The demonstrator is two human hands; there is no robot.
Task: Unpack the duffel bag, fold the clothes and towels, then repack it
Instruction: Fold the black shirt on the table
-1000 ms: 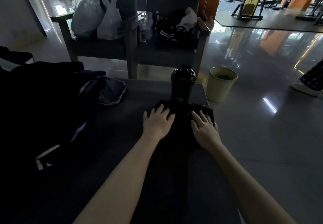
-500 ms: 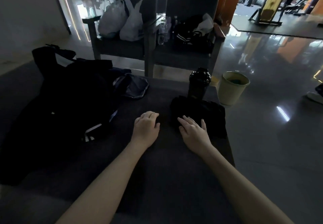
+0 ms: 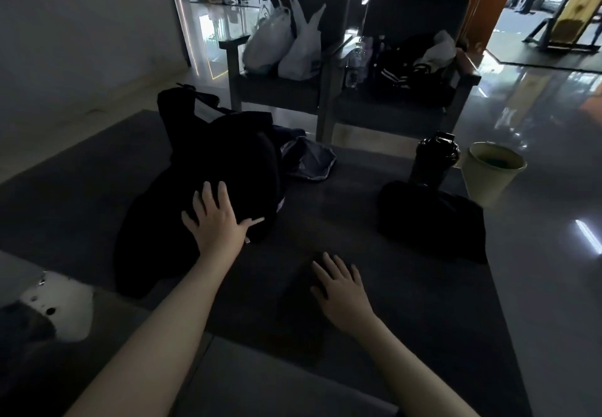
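The black heap (image 3: pixel 208 175) of bag and clothes lies on the left part of the table; it is too dark to say where the bag ends and the clothes begin. One strap rises at its far end. The left hand (image 3: pixel 215 221) lies flat on the near side of the heap, its fingers straight and spread, the thumb out to the side. The right hand (image 3: pixel 342 286) is over the bare table with fingers relaxed and holding nothing; I cannot tell if it touches the surface.

One folded black garment (image 3: pixel 430 221) lies at the right edge of the table, and one black shaker bottle (image 3: pixel 435 159) stands upright just behind it. One grey-blue cloth (image 3: pixel 309 159) lies beside the far side of the heap.

The table (image 3: pixel 325 208) is dark grey and matte. On the glossy floor (image 3: pixel 537 253) stands one pale bin (image 3: pixel 488 175), near the table corner. Behind the table are two dark chairs: the left chair (image 3: pixel 280 90) holds two white plastic bags (image 3: pixel 270 42), the right chair (image 3: pixel 407 12) holds dark striped clothing. An orange column (image 3: pixel 488 9) stands behind.
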